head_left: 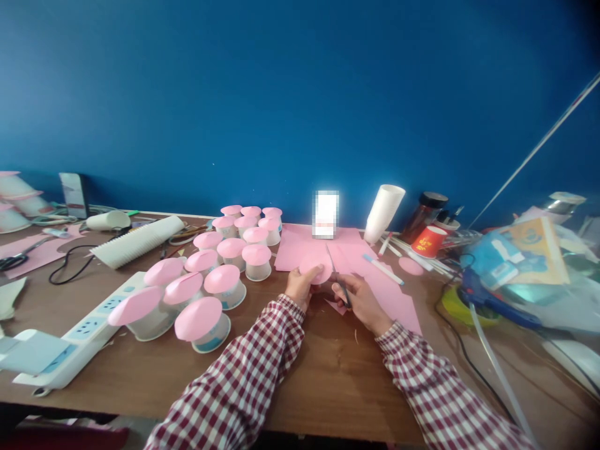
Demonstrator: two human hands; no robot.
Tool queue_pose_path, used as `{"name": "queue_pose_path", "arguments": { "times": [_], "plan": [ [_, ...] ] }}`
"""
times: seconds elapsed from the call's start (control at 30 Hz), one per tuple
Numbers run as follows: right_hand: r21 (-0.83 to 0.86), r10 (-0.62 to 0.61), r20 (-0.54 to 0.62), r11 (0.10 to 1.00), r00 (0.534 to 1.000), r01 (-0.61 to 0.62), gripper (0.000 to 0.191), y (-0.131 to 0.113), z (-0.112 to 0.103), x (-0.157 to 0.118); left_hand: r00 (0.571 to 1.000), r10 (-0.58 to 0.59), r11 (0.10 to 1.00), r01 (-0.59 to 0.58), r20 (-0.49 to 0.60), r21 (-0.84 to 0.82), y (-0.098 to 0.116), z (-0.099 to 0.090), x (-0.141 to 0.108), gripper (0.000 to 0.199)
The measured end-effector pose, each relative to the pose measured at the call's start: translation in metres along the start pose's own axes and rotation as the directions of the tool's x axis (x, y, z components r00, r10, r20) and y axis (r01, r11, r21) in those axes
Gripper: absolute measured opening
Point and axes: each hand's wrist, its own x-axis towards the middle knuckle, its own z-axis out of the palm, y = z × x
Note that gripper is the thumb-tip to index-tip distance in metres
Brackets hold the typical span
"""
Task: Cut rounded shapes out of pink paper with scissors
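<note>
A round pink paper disc (311, 267) is pinched in my left hand (300, 287), thumb on top. My right hand (363, 301) grips the dark handles of a pair of scissors (345, 291), whose blades point away from me beside the disc's right edge. Pink paper sheets (294, 244) lie flat on the table behind both hands. A small pink scrap (335, 307) rests below the scissors. To the left stand several upturned paper cups (212, 336), each topped with a pink paper disc (199, 319).
A white power strip (89, 328) and a stack of white cups (140, 240) lie at left. Another white cup stack (385, 212) leans at the back, near a red cup (428, 241). A blue glue gun (497, 301) with its cord lies at right. A blue wall (281, 100) closes off the back.
</note>
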Motion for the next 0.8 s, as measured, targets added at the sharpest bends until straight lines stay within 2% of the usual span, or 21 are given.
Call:
{"name": "queue_pose_path", "arguments": {
  "times": [0.27, 0.8],
  "plan": [
    [-0.019, -0.009, 0.011, 1.0, 1.0, 0.01, 0.046, -0.0021, -0.0013, 0.0002, 1.0, -0.005, 1.0, 0.005, -0.007, 0.002, 0.0006, 0.0004, -0.0001, 0.036],
    [-0.005, -0.015, 0.024, 1.0, 1.0, 0.015, 0.045, 0.0, -0.0012, 0.0001, 1.0, 0.003, 1.0, -0.003, 0.004, 0.002, -0.0023, -0.0013, 0.0017, 0.038]
  ]
}}
